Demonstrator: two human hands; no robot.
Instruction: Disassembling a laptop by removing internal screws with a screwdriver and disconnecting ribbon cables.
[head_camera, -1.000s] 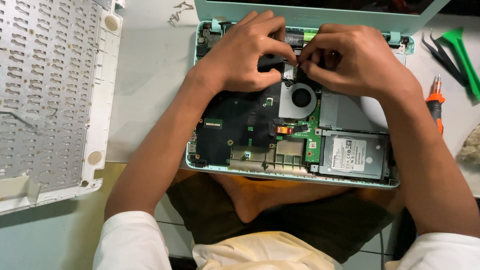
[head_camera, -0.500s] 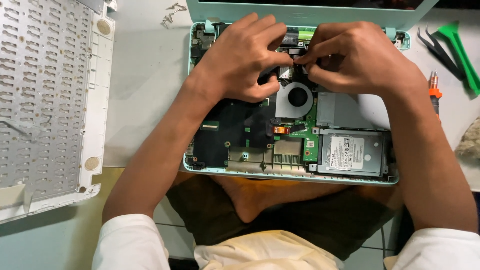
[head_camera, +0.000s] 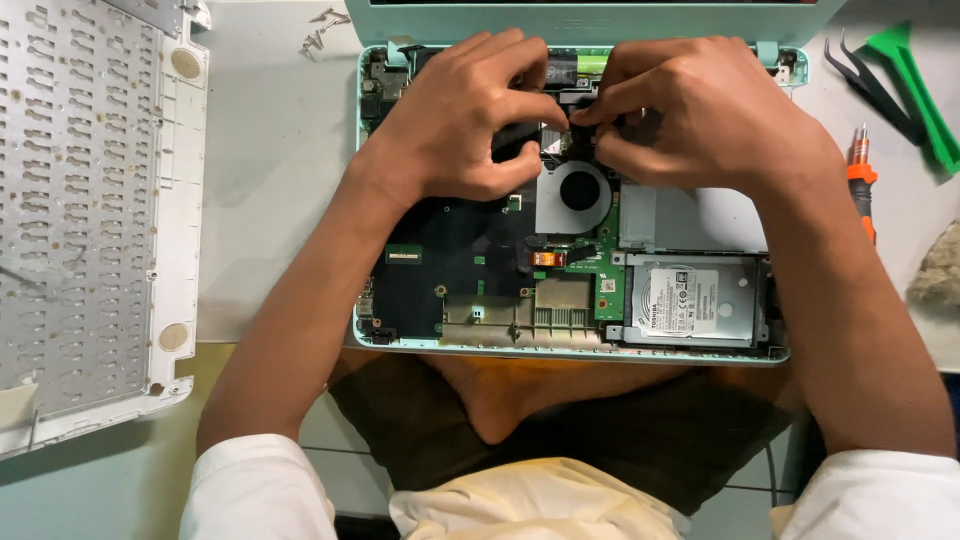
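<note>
Both hands pinch a small black part at far edge of open laptop (head_camera: 470, 290): left hand (head_camera: 465, 115), right hand (head_camera: 700, 110) curled tight. Risk: a slip could tear it or gouge fan (head_camera: 578, 190) just near.

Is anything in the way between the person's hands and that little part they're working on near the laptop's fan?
Nothing visible is. The left hand and right hand both have their fingertips already on the small black part at the laptop's back edge, just above the fan. The fingers themselves hide most of the part.
</note>
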